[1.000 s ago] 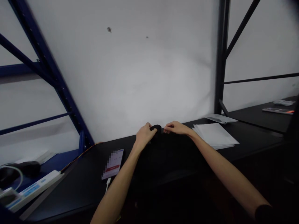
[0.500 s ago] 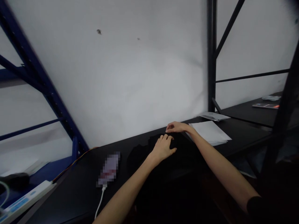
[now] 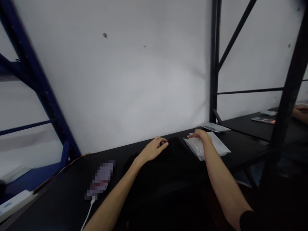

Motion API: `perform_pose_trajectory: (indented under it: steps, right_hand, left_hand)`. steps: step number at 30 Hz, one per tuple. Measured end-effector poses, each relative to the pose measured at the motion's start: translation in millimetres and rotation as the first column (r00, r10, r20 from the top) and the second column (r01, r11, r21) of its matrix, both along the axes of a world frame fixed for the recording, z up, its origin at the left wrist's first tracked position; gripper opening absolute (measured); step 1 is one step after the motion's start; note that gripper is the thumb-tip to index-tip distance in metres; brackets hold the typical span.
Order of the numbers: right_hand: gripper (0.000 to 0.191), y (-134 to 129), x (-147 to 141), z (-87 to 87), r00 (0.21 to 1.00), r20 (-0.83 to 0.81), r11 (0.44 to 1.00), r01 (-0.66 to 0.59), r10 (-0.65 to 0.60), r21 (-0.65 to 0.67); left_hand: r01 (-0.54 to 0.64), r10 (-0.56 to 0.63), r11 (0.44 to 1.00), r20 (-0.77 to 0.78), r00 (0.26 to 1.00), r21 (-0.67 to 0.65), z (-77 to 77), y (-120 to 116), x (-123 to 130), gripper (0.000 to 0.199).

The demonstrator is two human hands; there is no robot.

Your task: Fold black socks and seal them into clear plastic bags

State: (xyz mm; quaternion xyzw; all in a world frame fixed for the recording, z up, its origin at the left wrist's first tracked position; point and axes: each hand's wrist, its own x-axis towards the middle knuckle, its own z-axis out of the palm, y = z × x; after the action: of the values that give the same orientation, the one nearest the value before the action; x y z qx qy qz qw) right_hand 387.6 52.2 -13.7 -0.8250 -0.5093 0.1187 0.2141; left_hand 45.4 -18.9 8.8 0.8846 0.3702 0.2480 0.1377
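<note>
My left hand [image 3: 154, 149] is over the black table [image 3: 60, 192], thumb apart from the bent fingers; I make out nothing held in it. Dark cloth-like material, hard to tell from the table, lies near it. My right hand [image 3: 201, 134] rests on a stack of white paper-like sheets or envelopes [image 3: 220, 144] at the right. Its fingers point left, reaching over a top piece that sticks out to the left of the stack. Whether it grips that piece is hidden.
A blurred-out phone [image 3: 101, 179] with a white cable lies left. Another flat white packet [image 3: 215, 127] is behind the stack. Blue frame [image 3: 45, 93] left, black posts [image 3: 213, 64] right, a power strip [image 3: 16, 203] lower left. At the far right another person's hand [image 3: 300, 112] shows.
My right hand has moved right, onto the white stack, where a top piece now sticks out leftward. My left hand has shifted left, away from it. The view has turned slightly right.
</note>
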Motion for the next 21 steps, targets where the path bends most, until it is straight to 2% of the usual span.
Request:
perform_pose_trajectory:
  steps: [3,9,14,16,18,20,21]
  right_hand:
    - [0.035,1.4,-1.8,0.8,0.996,-0.031,0.986,0.073,-0.079,-0.152]
    - [0.025,0.7,4.5,-4.8,0.991,-0.070,0.984,0.101,-0.112,-0.150]
    - [0.043,-7.8,3.3,-5.6,0.988,-0.032,0.989,0.149,-0.150,-0.020]
    - [0.047,-9.1,-7.2,-0.7,0.991,0.009,0.982,0.134,-0.137,0.133]
    - [0.041,-9.1,-28.9,5.4,0.996,0.079,0.924,0.002,-0.035,0.382]
    - [0.032,-9.3,-61.4,10.3,0.966,0.201,0.761,-0.250,0.159,0.599]
    - [0.030,-10.0,-80.0,11.7,0.917,0.275,0.670,-0.399,0.289,0.626]
  left_hand:
    - [-0.062,0.059,0.997,0.044,0.997,0.052,4.2,9.8,-6.1,0.046]
    - [-0.111,0.102,0.990,0.102,0.990,0.085,6.2,17.6,-12.9,0.043]
    - [-0.100,0.086,0.984,0.097,0.992,0.147,4.5,18.8,-11.7,0.036]
    - [-0.115,0.094,0.975,0.116,0.989,0.192,4.2,18.7,-11.4,0.033]
    - [-0.134,0.104,0.960,0.133,0.986,0.246,3.8,18.0,-11.7,0.030]
    - [-0.166,0.124,0.930,0.145,0.982,0.327,2.5,17.4,-12.3,0.030]
    - [-0.188,0.140,0.907,0.150,0.979,0.377,1.3,17.5,-12.6,0.033]
